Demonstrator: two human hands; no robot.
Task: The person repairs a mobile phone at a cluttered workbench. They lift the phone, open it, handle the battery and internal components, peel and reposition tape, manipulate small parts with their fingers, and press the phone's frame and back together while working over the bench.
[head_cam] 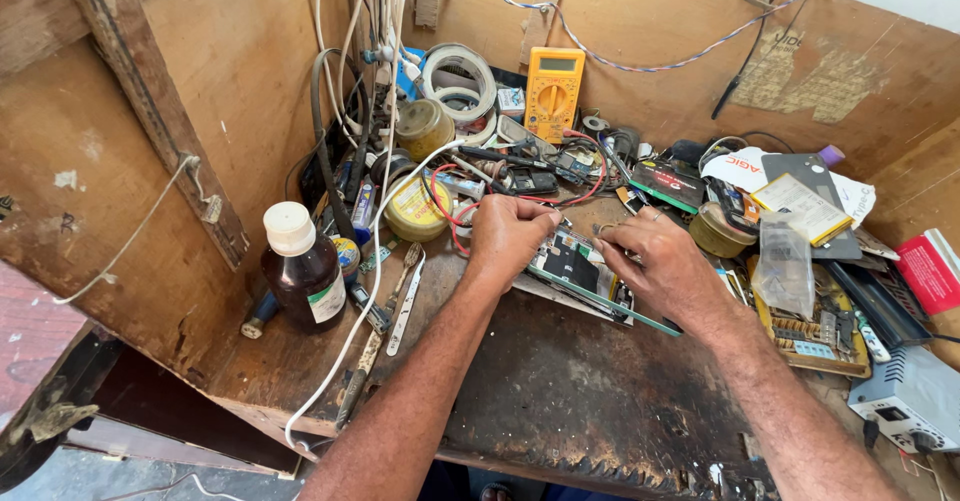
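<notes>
A scarred wooden workbench [560, 391] fills the frame. At its centre lies an opened phone [580, 271], circuit side up. The left hand [508, 236] is curled closed, knuckles pressing the phone's upper left edge. The right hand [660, 266] pinches something small at the phone's right side; I cannot tell what. A brown bottle [303, 271] stands left, a yellow multimeter [553, 91] at top centre.

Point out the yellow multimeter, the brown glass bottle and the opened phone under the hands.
yellow multimeter [553, 91], head view, on its dial.
brown glass bottle [305, 283], head view, on its body.
opened phone [575, 264], head view, on its exposed inside between the hands.
</notes>
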